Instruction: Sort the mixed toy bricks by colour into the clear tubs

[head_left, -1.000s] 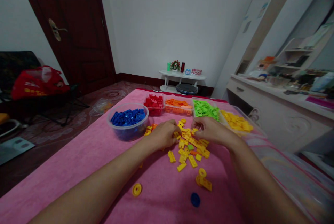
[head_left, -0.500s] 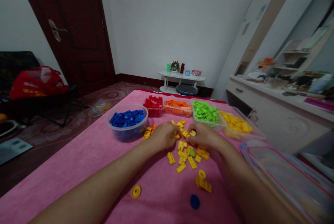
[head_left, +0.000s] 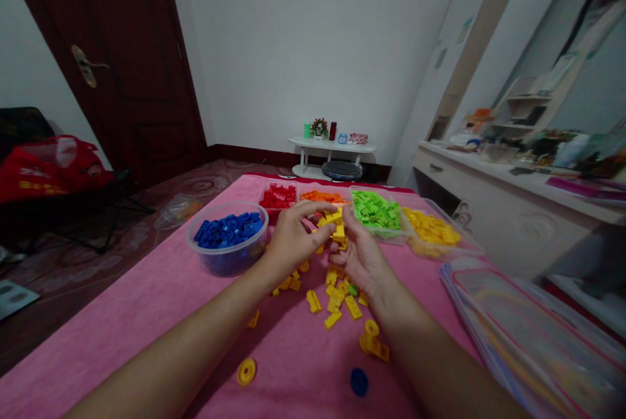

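Note:
My left hand and my right hand are raised a little above the pink cloth and cupped together around a clump of yellow bricks. Fingers of both hands curl against these bricks. Below them lies a loose pile of yellow bricks with a green one in it. Behind stand a round tub of blue bricks, a red brick box, an orange brick box, a green brick box and a yellow brick box.
A yellow wheel, a blue disc and a yellow wheeled piece lie near me. Clear plastic lids sit at the right edge. A dresser stands right, a white side table behind, a door left.
Both hands have gathered yellow bricks from the pile and lifted them off the cloth, coming closer together. The camera has shifted slightly, moving the scene left.

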{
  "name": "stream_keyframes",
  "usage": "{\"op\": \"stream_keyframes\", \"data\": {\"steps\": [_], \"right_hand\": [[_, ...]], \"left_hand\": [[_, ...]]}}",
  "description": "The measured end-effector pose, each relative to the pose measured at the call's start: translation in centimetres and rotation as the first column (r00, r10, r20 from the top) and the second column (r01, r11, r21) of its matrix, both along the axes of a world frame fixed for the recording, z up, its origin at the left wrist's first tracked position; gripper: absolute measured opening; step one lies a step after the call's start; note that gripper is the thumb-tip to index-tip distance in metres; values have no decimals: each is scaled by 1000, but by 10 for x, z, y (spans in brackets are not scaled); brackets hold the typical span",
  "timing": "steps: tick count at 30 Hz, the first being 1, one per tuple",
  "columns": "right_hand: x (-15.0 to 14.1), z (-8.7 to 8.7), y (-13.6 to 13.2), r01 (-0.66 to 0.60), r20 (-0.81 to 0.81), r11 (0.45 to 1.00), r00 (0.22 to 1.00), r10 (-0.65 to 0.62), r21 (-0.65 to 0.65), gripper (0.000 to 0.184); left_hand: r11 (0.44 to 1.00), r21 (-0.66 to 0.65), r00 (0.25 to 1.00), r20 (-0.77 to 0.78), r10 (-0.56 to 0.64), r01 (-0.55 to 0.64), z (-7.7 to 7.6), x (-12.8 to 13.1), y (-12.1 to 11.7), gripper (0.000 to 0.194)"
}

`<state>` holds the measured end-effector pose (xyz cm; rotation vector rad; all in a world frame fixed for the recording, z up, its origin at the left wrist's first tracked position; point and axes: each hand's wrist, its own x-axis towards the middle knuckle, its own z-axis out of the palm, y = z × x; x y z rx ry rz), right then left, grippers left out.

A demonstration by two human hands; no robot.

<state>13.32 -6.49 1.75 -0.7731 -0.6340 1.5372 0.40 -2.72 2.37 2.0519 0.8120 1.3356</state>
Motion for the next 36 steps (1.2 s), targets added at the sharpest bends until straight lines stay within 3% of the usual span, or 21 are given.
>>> {"op": "stream_keyframes", "data": {"steps": [7,12,16,19,22,29,36], "right_hand": [[1,-2,0,126,203,989,969,-140,81,29],[1,-2,2,230,350,952,891,-290,203,25],[21,9,4,317,388,907,827,-408,278,23],[33,18,3,235,267,962,927,-265,140,16],[29,17,2,140,85,990,986,-142,27,16],[8,7,0,-7,-155,1000,988,4,-20,20],[0,7,-4,-74,-241,994,969,52,-83,30]], "left_hand": [[995,70,995,-68,69,-65,4,-1,-4,23],[992,95,992,-89,88,-80,7,-3,-4,20],[992,50,991,-56,118,-115,13,-8,0,17],[997,-33,998,9,66,-66,12,-10,5,21],[999,-21,997,61,36,-35,11,-8,6,23],[1000,-5,995,101,-17,18,11,-6,0,28],[992,6,992,-4,-123,123,8,-4,0,31]]}}
